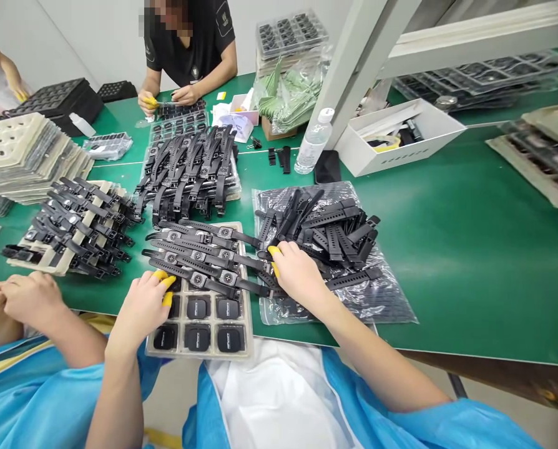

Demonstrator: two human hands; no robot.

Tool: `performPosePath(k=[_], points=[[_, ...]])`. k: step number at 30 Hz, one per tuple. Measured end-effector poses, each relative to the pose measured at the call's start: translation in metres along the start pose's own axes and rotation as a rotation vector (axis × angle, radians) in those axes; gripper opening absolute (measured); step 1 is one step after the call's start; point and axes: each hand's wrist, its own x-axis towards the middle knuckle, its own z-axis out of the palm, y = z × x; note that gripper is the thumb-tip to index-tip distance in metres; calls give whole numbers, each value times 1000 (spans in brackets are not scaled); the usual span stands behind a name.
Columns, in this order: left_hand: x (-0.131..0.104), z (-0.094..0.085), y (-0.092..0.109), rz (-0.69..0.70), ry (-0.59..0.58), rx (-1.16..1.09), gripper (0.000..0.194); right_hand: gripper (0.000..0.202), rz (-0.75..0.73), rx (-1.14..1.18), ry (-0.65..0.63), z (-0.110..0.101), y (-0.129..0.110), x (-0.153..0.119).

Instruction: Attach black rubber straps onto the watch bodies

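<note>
A blister tray (247,312) lies in front of me. Smartwatches with black straps (199,255) lie across its far part, and square black watch cases (197,338) sit in the nearer cells. My left hand (141,312), with yellow finger cots, is closed at the tray's left edge beside a dark cell; what its fingertips hold is hidden. To the right, a pile of loose black watch straps (335,234) lies on a clear plastic bag (386,299). My right hand (300,274), also in yellow cots, pinches at a black strap at the pile's left edge.
More strapped watches lie on trays (185,165) behind and on a stack (77,227) at left. A water bottle (314,143), a phone (327,167) and a white box (396,137) stand beyond the bag. A co-worker (190,56) sits opposite; another person's hands (26,299) rest at left.
</note>
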Motion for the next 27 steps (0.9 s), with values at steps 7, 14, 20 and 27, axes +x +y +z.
performPosePath(k=[7,14,20,27], points=[[-8,11,-4,-11,58,-189,36,17,-37,76,-72,-4,8,-1],[-19,6,-15,-139,179,-593,28,15,-71,42,-103,-8,13,-2],[-4,-40,27,-209,387,-1322,25,14,-66,201,-52,-8,22,-3],[50,-57,106,-10,326,-1954,41,14,85,942,275,-19,39,-18]])
